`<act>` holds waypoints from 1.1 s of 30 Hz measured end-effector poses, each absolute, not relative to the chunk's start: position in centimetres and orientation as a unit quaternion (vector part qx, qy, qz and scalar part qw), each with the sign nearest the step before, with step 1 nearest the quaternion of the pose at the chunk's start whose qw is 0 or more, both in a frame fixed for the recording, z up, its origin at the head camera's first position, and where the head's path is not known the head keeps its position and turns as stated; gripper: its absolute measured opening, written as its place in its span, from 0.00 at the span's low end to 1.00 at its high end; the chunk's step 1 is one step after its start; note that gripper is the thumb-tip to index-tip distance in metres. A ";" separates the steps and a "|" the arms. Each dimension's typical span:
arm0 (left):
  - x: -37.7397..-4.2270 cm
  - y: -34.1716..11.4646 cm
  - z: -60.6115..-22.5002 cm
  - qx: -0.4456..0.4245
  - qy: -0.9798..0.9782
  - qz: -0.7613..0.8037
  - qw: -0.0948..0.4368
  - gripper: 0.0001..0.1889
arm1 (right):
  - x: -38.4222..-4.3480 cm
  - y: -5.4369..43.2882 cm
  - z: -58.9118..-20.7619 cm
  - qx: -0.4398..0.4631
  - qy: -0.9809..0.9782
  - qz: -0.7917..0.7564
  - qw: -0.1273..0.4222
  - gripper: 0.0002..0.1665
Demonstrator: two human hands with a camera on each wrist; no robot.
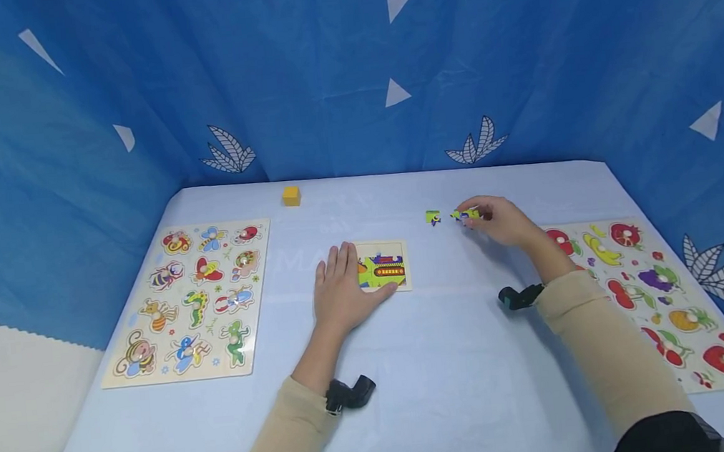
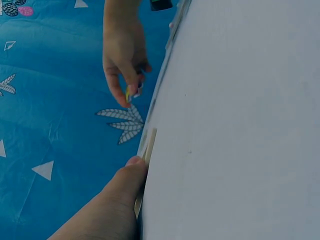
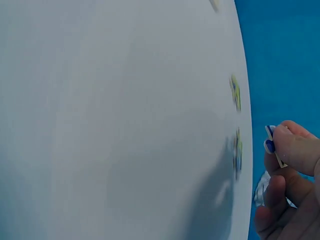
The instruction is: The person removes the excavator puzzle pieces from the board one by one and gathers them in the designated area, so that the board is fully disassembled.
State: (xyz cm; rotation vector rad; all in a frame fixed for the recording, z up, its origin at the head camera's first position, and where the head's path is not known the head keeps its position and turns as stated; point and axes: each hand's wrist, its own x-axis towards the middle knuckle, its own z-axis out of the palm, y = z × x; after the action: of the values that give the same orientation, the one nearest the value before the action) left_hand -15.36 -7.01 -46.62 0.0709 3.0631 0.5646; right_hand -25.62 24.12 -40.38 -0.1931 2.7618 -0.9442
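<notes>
My left hand (image 1: 344,296) rests over the left side of a small wooden jigsaw board (image 1: 407,265), fingers straight and thumb along its lower edge. Bright green and red vehicle pieces (image 1: 387,270) fill much of the board; the part under the hand is hidden. Off to the right, my right hand (image 1: 502,221) pinches a small jigsaw piece (image 3: 270,145) between thumb and fingers, raised above the table. One loose green jigsaw piece (image 1: 433,217) lies left of that hand. Another loose piece (image 3: 237,154) lies close by in the right wrist view.
A wooden insect peg puzzle (image 1: 176,285) lies at the left, its places filled. At the right, a fruit puzzle board (image 1: 685,298) lies partly under the right forearm. A yellow cube (image 1: 291,196) sits near the table's back edge, before a blue curtain (image 1: 322,64).
</notes>
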 end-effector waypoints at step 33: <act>-15.5 -7.0 -46.4 0.007 0.981 0.193 0.000 0.58 | -28.1 28.0 -41.4 0.027 0.963 -0.249 0.103 0.20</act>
State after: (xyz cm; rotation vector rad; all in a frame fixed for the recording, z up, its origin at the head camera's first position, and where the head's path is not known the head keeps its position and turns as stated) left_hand -15.49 -6.98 -46.45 0.0230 3.0825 0.6058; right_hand -28.10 27.95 -41.36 0.0788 2.8406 -0.7357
